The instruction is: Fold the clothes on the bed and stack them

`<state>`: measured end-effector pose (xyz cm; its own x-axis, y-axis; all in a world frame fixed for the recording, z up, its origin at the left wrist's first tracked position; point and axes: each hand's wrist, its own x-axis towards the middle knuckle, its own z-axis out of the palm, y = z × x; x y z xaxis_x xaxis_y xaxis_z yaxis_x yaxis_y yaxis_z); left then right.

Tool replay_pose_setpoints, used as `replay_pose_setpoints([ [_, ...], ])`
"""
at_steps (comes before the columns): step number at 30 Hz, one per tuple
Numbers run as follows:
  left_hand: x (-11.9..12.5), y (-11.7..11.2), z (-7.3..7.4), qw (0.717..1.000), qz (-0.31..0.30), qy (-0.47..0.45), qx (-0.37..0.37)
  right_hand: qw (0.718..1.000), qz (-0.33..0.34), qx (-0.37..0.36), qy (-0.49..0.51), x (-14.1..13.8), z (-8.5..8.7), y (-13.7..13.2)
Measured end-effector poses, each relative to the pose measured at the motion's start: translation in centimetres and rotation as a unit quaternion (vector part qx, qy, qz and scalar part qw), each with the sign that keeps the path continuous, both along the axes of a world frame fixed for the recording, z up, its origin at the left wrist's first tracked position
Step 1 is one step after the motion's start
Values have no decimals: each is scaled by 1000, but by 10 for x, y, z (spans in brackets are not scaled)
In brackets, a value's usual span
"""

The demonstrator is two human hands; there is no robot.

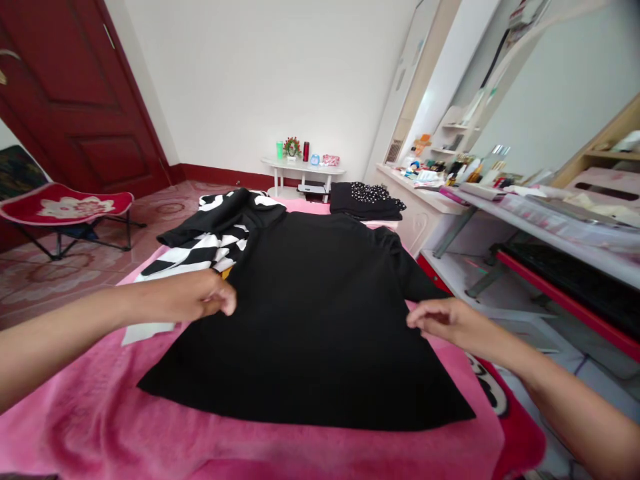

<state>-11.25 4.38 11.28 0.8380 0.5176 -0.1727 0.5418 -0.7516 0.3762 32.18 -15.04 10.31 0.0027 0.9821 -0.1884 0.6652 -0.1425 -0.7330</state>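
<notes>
A black short-sleeved shirt (320, 320) lies spread out on a pink blanket (100, 413), its wide hem towards me. My left hand (207, 298) is at the shirt's left side edge, fingers curled in; whether any cloth is between them is hidden. At the opposite side edge is my right hand (440, 317), its fingers loosely bent with the thumb apart and no cloth visibly gripped. The fabric looks flat and unlifted near both hands. Beside the shirt on the left are a black garment (230, 217) and a black-and-white striped garment (185, 263), lying loosely heaped.
Behind the shirt sits a stack of folded dark clothes (367, 200). A small white table (305, 165) stands by the wall. On the right are a cluttered dresser (425, 193) and a shelf desk (560, 220). A red folding stool (70, 203) is at left, near the door (75, 93).
</notes>
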Motion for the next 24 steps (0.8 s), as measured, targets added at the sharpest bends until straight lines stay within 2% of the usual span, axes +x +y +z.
replay_pose_setpoints([
  [2, 50, 8, 2, 998, -56, -35, -16, 998, 6, 62, -5, -20, -4, 41],
  [4, 99, 17, -9, 993, -82, -80, 13, 993, 5, 116, -3, -50, -16, 81],
  [6, 140, 31, -30, 990, -80, -104, 51, 984, 5, 175, -27, -82, -32, 114],
  [8, 165, 51, -56, 993, -39, -87, 73, 973, 28, 220, -68, -104, -50, 135],
  [9, 171, 63, -70, 994, 3, -64, 84, 969, 45, 227, -92, -106, -59, 142],
  [11, 171, 89, -94, 986, 113, -20, 118, 966, 60, 197, -154, -93, -74, 149],
  [13, 161, 112, -111, 967, 205, 1, 154, 961, 5, 128, -245, -57, -85, 152],
  [16, 146, 133, -124, 951, 246, 0, 186, 917, -129, 3, -376, -2, -87, 164],
  [18, 143, 138, -127, 948, 246, -3, 200, 888, -162, -59, -427, 11, -80, 179],
  [19, 143, 138, -128, 947, 248, -5, 205, 879, -161, -62, -445, 7, -76, 188],
  [21, 144, 137, -130, 945, 250, -10, 209, 878, -138, 5, -459, -16, -71, 207],
  [23, 145, 135, -131, 943, 257, -19, 211, 895, -88, 96, -427, -48, -75, 223],
  [24, 145, 133, -132, 941, 263, -25, 212, 906, -65, 119, -402, -63, -81, 229],
])
